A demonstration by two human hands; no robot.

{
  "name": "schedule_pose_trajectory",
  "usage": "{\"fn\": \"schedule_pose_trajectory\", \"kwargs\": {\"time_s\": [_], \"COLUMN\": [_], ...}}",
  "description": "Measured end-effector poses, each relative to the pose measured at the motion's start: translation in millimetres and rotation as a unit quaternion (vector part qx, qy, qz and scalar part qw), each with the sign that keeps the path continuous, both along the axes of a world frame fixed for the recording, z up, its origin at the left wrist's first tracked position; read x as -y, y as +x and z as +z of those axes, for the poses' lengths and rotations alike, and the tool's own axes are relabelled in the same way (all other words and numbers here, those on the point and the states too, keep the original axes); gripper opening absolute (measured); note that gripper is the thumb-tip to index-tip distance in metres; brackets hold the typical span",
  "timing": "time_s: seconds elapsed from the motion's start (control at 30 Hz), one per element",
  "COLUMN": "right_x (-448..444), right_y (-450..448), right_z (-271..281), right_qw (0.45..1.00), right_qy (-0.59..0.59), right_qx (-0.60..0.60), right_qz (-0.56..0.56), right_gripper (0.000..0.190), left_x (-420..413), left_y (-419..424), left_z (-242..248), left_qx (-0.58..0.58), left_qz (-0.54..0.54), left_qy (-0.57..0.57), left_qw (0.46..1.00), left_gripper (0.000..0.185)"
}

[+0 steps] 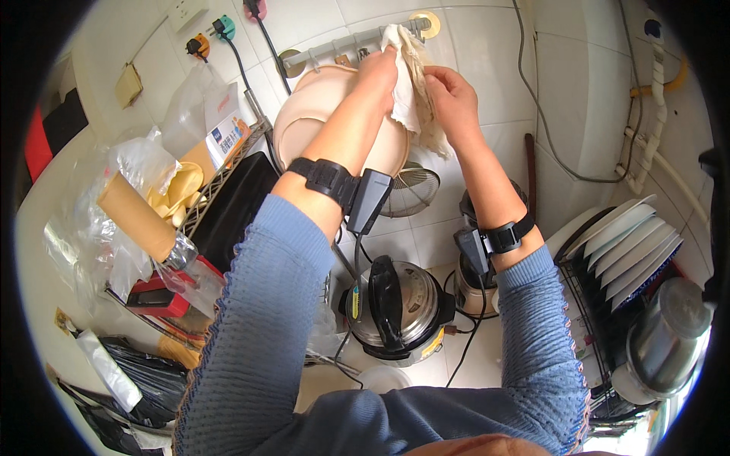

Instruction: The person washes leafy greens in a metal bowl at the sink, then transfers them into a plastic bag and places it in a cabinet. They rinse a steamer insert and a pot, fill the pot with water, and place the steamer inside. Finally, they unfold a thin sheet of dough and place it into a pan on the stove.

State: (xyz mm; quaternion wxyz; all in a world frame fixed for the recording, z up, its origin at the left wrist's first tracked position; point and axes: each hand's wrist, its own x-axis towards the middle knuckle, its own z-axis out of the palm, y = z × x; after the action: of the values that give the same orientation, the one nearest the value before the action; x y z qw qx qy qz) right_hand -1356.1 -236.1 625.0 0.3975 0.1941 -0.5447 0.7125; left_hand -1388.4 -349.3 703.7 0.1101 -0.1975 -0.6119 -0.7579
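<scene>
High on the tiled wall, a grey hook rail [336,47] carries hanging kitchen items. At its right end, my left hand [381,74] grips a white cloth [406,91] near the top. My right hand [454,100] pinches the cloth's yellowish right edge between thumb and fingers. Folds hang down between both hands; whether it is one cloth or two I cannot tell. Behind my left forearm hangs a pinkish plastic basin [305,128], partly covered by the arm. A wire-mesh strainer [408,188] hangs just below the basin.
An electric pressure cooker [399,308] stands below my arms, with a kitchen appliance [473,285] behind it. Plates [633,245] and a steel pot [667,342] fill the right-hand rack. Left, a wire shelf [228,165] holds bags and boxes. Plugs [222,27] and cables hang on the wall.
</scene>
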Motion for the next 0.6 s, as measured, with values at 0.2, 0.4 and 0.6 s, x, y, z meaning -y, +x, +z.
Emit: {"fn": "schedule_pose_trajectory", "kwargs": {"time_s": [0.2, 0.4, 0.6], "right_x": [-19, -37, -49], "right_y": [10, 23, 50], "right_z": [3, 4, 7], "right_qw": [0.99, 0.966, 0.953], "right_qy": [0.1, -0.157, -0.186], "right_qx": [0.064, 0.096, 0.099], "right_qz": [-0.079, 0.182, 0.218], "right_gripper": [0.025, 0.019, 0.039], "left_x": [4, 4, 13], "left_y": [3, 6, 10], "left_z": [-11, -16, -9], "left_qx": [-0.002, -0.033, -0.019], "left_qz": [-0.035, -0.065, -0.088], "left_qy": [-0.024, -0.018, -0.003], "left_qw": [0.999, 0.997, 0.996], "left_gripper": [0.035, 0.034, 0.036]}}
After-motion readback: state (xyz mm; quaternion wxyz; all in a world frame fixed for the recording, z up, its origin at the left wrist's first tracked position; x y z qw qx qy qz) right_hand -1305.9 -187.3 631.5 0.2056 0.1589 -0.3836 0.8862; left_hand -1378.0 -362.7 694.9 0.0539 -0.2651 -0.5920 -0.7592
